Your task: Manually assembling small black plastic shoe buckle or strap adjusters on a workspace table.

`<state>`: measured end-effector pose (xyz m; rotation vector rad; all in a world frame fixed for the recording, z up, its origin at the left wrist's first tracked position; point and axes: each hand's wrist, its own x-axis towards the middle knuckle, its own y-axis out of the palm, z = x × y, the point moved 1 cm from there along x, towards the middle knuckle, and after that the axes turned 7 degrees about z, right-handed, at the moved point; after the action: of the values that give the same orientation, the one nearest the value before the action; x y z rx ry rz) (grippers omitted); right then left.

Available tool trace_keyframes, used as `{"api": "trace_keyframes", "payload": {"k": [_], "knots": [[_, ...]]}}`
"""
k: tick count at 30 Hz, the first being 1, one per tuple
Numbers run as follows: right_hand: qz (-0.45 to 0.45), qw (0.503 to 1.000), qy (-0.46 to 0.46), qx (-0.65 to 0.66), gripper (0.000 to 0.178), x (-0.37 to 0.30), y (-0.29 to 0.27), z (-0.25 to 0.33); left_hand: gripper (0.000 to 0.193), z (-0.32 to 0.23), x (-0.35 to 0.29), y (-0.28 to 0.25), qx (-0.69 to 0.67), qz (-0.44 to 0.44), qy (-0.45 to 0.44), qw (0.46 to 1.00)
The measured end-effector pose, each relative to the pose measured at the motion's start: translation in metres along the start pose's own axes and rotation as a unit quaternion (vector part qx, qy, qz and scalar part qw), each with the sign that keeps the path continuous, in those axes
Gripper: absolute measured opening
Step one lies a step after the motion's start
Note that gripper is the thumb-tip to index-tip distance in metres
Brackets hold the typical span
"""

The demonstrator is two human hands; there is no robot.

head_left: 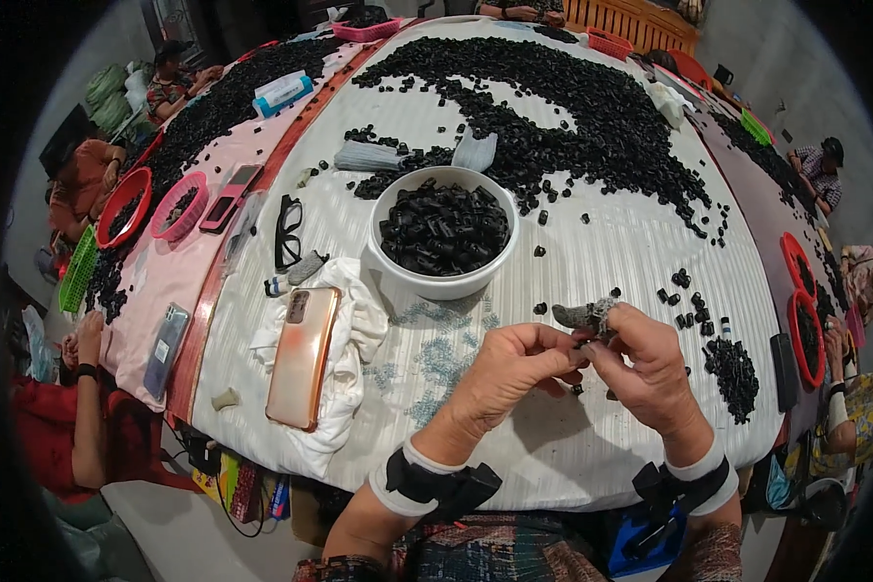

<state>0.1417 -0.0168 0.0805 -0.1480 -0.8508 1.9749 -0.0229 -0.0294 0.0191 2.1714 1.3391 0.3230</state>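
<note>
**Small dark piece [580, 343] between two hands, above white striped cloth [606, 238]**

Pinched where the fingertips of left hand [514, 378] and right hand [642, 364] meet, and partly hidden by them. Both hands closed in a fine grip, with fingers bent. On a finger of right hand, or only held against it, not possible to tell: a grey knitted cover [580, 316].

To the left of the fingertips, scattered on the cloth: small clear pieces [441, 373]. Beyond these: a white bowl [441, 287], full of black parts [443, 231]. To the right of right hand: a small black heap [732, 380]. Farther left: a phone [303, 359] on crumpled white fabric [351, 383], and behind it black-framed glasses [281, 233]. Across the far half: a wide black spread [611, 121].

At both sides: other tables and people [95, 165]. At the far end: a wooden bench [630, 19].
</note>
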Motion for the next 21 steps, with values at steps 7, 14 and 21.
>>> {"api": "trace_keyframes", "payload": {"k": [7,14,21], "knots": [[-0.058,0.995,0.028,0.074,0.014,0.024,-0.004,0.01,0.023,-0.006,0.0,0.002,-0.052,-0.062,0.01,0.997],[-0.052,0.995,0.035,0.076,0.013,0.094,0.002,0.02,0.019,-0.003,0.001,-0.001,-0.023,-0.117,-0.006,0.993],[-0.068,0.986,-0.05,0.144,0.017,0.109,0.006,0.024,0.018,-0.008,0.002,-0.002,-0.037,-0.169,0.032,0.984]]}}
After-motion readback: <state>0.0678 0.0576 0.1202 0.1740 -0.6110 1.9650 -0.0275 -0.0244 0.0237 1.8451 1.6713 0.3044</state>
